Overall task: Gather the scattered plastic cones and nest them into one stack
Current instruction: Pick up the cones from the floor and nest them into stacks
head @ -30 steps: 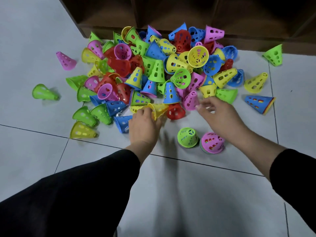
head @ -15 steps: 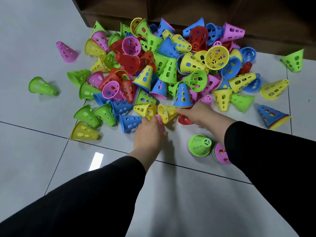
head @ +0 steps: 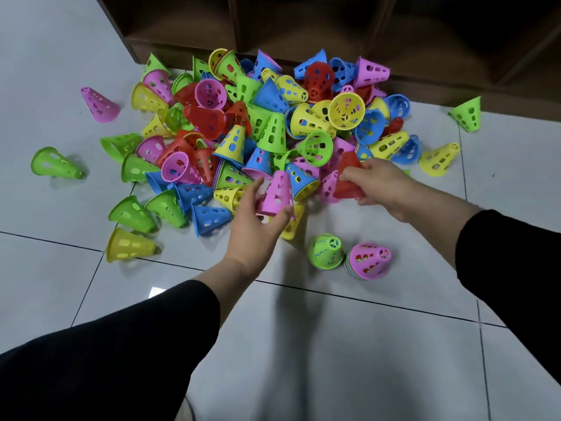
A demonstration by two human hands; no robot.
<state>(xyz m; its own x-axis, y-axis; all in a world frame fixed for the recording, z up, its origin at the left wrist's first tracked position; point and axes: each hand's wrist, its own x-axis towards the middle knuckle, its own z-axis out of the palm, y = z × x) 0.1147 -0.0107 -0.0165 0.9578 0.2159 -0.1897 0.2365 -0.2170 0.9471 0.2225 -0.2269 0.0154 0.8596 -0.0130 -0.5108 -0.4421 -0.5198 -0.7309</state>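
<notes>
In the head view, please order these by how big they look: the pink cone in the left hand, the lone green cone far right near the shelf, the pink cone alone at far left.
1. Pink cone in left hand
2. Far-left pink cone
3. Far-right green cone

They are probably equal in reality; nearness to the camera makes the difference.

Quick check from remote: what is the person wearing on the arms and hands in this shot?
Both arms are in long black sleeves, the left sleeve ending short of the wrist and the right sleeve pushed a little up the forearm. The left hand and right hand are bare: no gloves, rings, watch or bands are visible. The fabric looks plain, with no markings.
</notes>
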